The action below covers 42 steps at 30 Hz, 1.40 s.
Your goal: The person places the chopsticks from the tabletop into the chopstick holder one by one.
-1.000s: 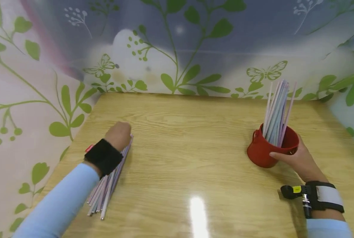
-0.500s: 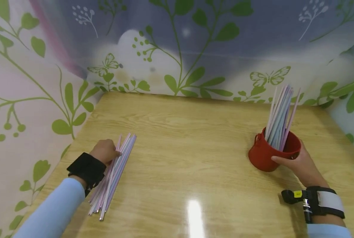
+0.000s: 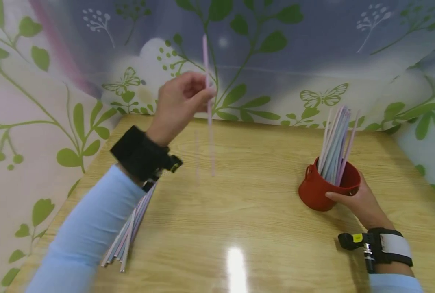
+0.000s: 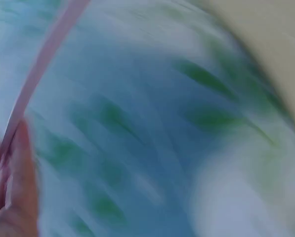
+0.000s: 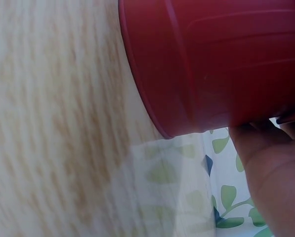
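Observation:
A single pink straw (image 3: 205, 57) stands nearly upright in the air, its lower part blurred. My left hand (image 3: 179, 103) pinches it between thumb and fingers above the table's back left; the left wrist view shows the same pink straw (image 4: 37, 71) rising from the fingertips. At the right, a small red bucket (image 3: 314, 191) rests on the table with a bunch of pastel straws (image 3: 332, 148) leaning inside. My right hand (image 3: 356, 203) grips the bucket's near right side, thumb at the front below the rim. In the right wrist view the red bucket (image 5: 221, 64) fills the upper right.
More pastel straws (image 3: 127, 238) lie in a loose pile on the wooden table (image 3: 239, 195) at the left, partly hidden under my left forearm. A leaf-patterned backdrop (image 3: 261, 77) rises behind the table and along both sides.
My left hand has lifted from the straw pile, up and to the right, with one pink straw in its pinch. The right hand keeps its hold on the bucket.

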Motion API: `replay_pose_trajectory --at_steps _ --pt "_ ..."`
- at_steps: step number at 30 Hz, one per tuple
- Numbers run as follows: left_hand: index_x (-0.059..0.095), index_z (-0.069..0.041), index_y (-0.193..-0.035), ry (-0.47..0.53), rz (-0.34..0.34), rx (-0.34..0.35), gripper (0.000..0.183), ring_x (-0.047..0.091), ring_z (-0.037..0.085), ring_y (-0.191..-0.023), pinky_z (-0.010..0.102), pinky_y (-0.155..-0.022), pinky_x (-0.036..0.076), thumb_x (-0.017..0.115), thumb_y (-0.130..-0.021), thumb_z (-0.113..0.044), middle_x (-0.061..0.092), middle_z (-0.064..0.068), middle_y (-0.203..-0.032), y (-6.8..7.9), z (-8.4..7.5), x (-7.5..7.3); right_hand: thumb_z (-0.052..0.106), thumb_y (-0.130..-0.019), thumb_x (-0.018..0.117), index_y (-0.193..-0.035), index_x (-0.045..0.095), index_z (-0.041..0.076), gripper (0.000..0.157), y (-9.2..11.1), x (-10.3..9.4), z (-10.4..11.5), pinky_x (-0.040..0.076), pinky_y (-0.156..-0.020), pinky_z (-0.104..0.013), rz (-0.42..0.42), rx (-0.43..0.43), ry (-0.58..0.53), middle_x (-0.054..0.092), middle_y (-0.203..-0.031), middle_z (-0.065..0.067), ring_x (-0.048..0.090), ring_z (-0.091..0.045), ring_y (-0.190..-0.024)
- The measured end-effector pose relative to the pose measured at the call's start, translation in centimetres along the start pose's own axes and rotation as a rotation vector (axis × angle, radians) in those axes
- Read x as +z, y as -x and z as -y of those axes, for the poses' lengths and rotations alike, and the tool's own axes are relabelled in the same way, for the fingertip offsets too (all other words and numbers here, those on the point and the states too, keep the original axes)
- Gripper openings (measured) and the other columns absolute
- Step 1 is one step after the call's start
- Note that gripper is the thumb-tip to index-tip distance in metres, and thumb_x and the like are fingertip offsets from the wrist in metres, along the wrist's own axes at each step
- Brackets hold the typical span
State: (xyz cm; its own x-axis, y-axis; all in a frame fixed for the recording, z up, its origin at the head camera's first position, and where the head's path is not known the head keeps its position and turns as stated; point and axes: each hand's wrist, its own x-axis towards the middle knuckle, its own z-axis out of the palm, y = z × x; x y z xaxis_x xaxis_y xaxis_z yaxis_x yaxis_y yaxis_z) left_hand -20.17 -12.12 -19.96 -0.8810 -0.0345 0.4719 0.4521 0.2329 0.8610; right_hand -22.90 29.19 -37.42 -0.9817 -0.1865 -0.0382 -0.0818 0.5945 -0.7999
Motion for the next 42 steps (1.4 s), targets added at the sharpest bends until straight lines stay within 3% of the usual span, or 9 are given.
replay_pose_trajectory --at_steps 3,7,12,18,23,29,32,36,42 --pt "0.05 0.012 -0.095 0.328 -0.023 0.263 0.022 0.058 0.018 -0.066 0.028 -0.064 0.05 0.055 -0.075 0.004 0.056 0.022 -0.082 -1.3 -4.7 6.3 0.027 -0.076 0.06 -0.133 0.001 0.034 0.082 0.1 0.1 0.0 0.035 -0.087 -0.021 0.008 0.011 -0.016 0.022 -0.134 -0.009 0.029 -0.019 -0.115" --pt "0.05 0.008 -0.099 0.275 0.035 0.334 0.024 0.059 0.012 -0.075 0.015 -0.07 0.046 0.055 -0.076 0.001 0.059 0.019 -0.091 -1.4 -6.6 14.3 0.028 -0.075 0.061 -0.132 -0.001 0.034 0.084 0.1 0.0 0.1 0.029 -0.093 -0.048 0.009 0.017 -0.05 0.019 -0.136 -0.012 0.026 -0.027 -0.117" --pt "0.054 -0.012 -0.106 -0.115 0.228 0.221 0.027 0.056 -0.003 -0.083 0.002 -0.069 0.038 0.053 -0.08 -0.021 0.062 -0.003 -0.097 -0.2 -1.5 22.7 0.027 -0.076 0.061 -0.133 0.004 0.032 0.08 0.2 -0.3 0.0 0.036 -0.086 -0.02 -0.006 -0.017 -0.05 0.025 -0.131 -0.006 0.032 -0.015 -0.112" --pt "0.059 -0.018 -0.098 -0.449 0.398 0.114 0.021 0.052 -0.004 -0.067 0.005 -0.058 0.034 0.049 -0.083 -0.029 0.06 -0.009 -0.082 1.7 4.1 25.5 0.024 -0.076 0.061 -0.134 0.005 0.028 0.08 0.2 0.1 0.0 0.035 -0.074 -0.007 -0.006 -0.055 -0.027 0.026 -0.13 -0.01 0.034 -0.01 -0.108" --pt "0.053 -0.014 -0.113 -0.572 0.426 0.139 0.036 0.058 0.003 -0.071 0.009 -0.063 0.04 0.047 -0.083 -0.033 0.064 -0.002 -0.089 1.5 4.6 21.9 0.024 -0.075 0.062 -0.134 0.004 0.029 0.082 -0.1 0.2 0.0 0.035 -0.074 -0.006 -0.014 -0.032 -0.029 0.026 -0.131 -0.009 0.033 -0.01 -0.109" --pt "0.054 -0.009 -0.11 -0.764 0.29 0.1 0.036 0.057 0.016 -0.091 0.027 -0.08 0.043 0.047 -0.084 -0.033 0.06 0.006 -0.101 2.0 6.4 10.4 0.024 -0.076 0.061 -0.133 0.005 0.031 0.081 0.2 -0.2 0.0 0.034 -0.073 -0.005 -0.013 -0.026 -0.028 0.026 -0.13 -0.009 0.032 -0.008 -0.109" --pt "0.06 -0.005 -0.093 -0.951 0.256 -0.063 0.023 0.058 0.022 -0.083 0.032 -0.07 0.047 0.051 -0.083 -0.024 0.061 0.011 -0.092 3.3 8.6 3.3 0.023 -0.076 0.061 -0.133 0.004 0.032 0.081 0.4 -0.3 -0.1 0.033 -0.073 -0.004 -0.017 -0.029 -0.023 0.025 -0.13 -0.008 0.032 -0.007 -0.108" --pt "0.058 -0.002 -0.068 -1.154 0.339 -0.362 0.025 0.057 0.025 -0.06 0.036 -0.051 0.044 0.052 -0.083 -0.021 0.059 0.015 -0.07 6.7 11.5 -4.5 0.025 -0.077 0.06 -0.133 0.002 0.034 0.081 0.5 -0.4 -0.2 0.033 -0.072 -0.005 -0.017 -0.016 0.017 0.023 -0.131 -0.007 0.03 -0.011 -0.11" --pt "0.055 -0.001 -0.058 -1.138 0.468 -0.636 0.035 0.037 0.013 -0.042 0.025 -0.041 0.031 0.053 -0.082 -0.026 0.039 0.002 -0.048 11.6 14.2 -9.7 0.029 -0.078 0.058 -0.132 -0.001 0.036 0.081 0.1 -0.1 -0.2 0.032 -0.072 -0.007 0.005 0.004 0.057 0.02 -0.135 -0.007 0.027 -0.015 -0.114"
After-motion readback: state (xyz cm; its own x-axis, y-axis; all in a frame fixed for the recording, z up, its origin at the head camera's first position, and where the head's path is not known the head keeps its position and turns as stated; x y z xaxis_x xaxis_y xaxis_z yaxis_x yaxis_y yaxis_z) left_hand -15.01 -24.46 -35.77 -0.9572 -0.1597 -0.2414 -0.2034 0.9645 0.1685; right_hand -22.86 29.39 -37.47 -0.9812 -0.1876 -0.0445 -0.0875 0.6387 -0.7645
